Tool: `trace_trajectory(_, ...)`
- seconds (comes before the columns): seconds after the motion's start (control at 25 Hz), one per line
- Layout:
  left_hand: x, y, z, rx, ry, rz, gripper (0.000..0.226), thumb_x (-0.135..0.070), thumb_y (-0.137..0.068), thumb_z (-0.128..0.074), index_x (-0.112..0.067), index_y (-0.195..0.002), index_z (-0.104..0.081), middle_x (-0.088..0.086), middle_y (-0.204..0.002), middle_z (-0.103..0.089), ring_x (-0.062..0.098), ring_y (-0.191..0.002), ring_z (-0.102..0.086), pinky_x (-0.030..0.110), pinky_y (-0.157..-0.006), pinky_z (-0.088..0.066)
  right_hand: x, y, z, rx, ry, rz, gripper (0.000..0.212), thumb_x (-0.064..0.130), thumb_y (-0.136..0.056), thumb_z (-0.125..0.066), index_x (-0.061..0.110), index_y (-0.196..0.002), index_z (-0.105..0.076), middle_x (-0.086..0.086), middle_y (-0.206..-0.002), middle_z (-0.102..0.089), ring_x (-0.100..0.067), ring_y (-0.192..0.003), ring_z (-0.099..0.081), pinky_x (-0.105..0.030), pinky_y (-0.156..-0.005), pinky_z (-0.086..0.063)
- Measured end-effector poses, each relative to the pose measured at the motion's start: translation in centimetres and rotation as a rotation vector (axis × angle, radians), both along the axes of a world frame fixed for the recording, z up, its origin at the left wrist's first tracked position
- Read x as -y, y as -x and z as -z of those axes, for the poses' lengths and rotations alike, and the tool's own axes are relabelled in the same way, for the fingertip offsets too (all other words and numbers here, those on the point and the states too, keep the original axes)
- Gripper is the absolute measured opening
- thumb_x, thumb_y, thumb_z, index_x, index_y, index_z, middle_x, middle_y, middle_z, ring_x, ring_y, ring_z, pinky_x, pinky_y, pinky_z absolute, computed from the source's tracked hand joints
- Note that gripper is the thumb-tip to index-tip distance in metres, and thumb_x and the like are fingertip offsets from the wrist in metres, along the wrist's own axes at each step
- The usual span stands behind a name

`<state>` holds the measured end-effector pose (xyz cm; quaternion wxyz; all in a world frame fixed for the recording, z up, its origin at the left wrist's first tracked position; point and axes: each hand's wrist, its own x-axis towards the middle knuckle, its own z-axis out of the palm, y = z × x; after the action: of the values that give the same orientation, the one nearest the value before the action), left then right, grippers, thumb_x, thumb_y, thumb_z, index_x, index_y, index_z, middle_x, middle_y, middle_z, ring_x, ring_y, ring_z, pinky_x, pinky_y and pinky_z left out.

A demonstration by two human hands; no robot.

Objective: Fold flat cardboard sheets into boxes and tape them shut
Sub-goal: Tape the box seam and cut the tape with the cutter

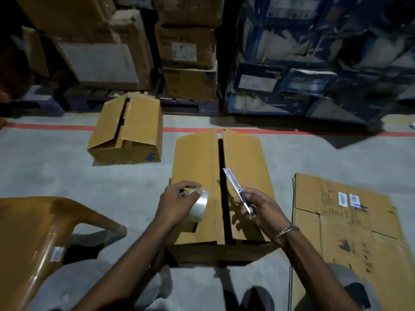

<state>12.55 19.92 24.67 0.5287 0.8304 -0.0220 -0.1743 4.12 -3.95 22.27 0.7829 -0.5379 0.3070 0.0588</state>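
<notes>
A brown cardboard box stands on the floor in front of me, its two top flaps folded down with a dark gap between them. My left hand grips a roll of clear tape over the left flap. My right hand holds a utility knife with its blade extended, pointing up and away over the gap. A second folded box with loose flaps sits farther back on the left. A flat, worn cardboard sheet lies on the floor at the right.
A brown plastic chair stands at my lower left. Stacked cartons and blue wrapped boxes on pallets line the back. A red line crosses the grey floor. My knees show at the bottom.
</notes>
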Motion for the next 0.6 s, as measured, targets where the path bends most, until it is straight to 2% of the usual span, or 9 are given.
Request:
trace_trajectory(0.12, 1.9, 0.2, 1.2, -0.138, 0.097, 0.022, 0.016, -0.024, -0.096, -0.074, -0.030, -0.110, -0.078, 0.000, -0.097, -0.073, 0.019, -0.089, -0.068, 0.029, -0.067, -0.051, 2.4, -1.1, 2.5, -0.058, 0.122, 0.137, 0.034, 0.004, -0.099, -0.038, 0.000, -0.119, -0.066, -0.014, -0.079, -0.073, -0.019, -0.051, -0.047, -0.026, -0.045, -0.033)
trace_trajectory(0.2, 3.0, 0.3, 1.7, -0.175, 0.106, 0.031, 0.022, -0.020, -0.095, -0.074, -0.029, -0.115, -0.076, -0.002, -0.101, -0.070, 0.015, -0.089, -0.067, 0.023, -0.065, -0.051, 3.0, -2.2, 3.3, -0.094, 0.276, 0.099, 0.026, 0.020, -0.106, -0.042, 0.016, -0.111, -0.067, -0.007, -0.076, -0.075, -0.017, -0.054, -0.054, -0.027, -0.048, -0.035)
trace_trajectory(0.28, 4.0, 0.6, 2.1, -0.191, 0.128, 0.043, 0.028, -0.017, -0.094, -0.074, -0.032, -0.118, -0.073, 0.000, -0.106, -0.070, 0.017, -0.086, -0.068, 0.019, -0.061, -0.053, 3.0, -3.0, 4.1, -0.121, 0.427, 0.057, 0.018, 0.033, -0.107, -0.049, 0.026, -0.105, -0.065, -0.003, -0.081, -0.076, -0.016, -0.065, -0.061, -0.028, -0.055, -0.038)
trace_trajectory(0.36, 4.9, 0.7, 2.7, -0.222, 0.189, 0.021, 0.031, -0.014, -0.095, -0.073, -0.033, -0.119, -0.070, 0.004, -0.109, -0.072, 0.020, -0.087, -0.069, 0.023, -0.060, -0.054, 2.8, -3.4, 5.6, -0.158, 0.586, 0.087, 0.014, 0.029, -0.106, -0.051, 0.024, -0.109, -0.064, -0.003, -0.088, -0.076, -0.018, -0.073, -0.065, -0.028, -0.058, -0.039)
trace_trajectory(0.44, 5.4, 0.9, 3.0, -0.258, 0.265, -0.036, 0.031, -0.013, -0.095, -0.073, -0.033, -0.119, -0.070, 0.007, -0.107, -0.075, 0.024, -0.089, -0.069, 0.028, -0.062, -0.057, 2.6, -3.1, 7.4, -0.201, 0.768, 0.110, 0.020, 0.021, -0.106, -0.048, 0.019, -0.119, -0.063, -0.007, -0.097, -0.072, -0.020, -0.076, -0.062, -0.028, -0.059, -0.038)
trace_trajectory(0.6, 6.0, 1.1, 3.2, -0.283, 0.324, -0.065, 0.032, -0.010, -0.094, -0.073, -0.033, -0.116, -0.072, 0.002, -0.100, -0.078, 0.025, -0.083, -0.070, 0.037, -0.062, -0.060, 2.6, -2.9, 9.4, -0.247, 0.978, 0.119, 0.030, 0.008, -0.102, -0.047, 0.007, -0.127, -0.062, -0.013, -0.118, -0.049, -0.031, -0.093, -0.057, -0.034, -0.076, -0.044)
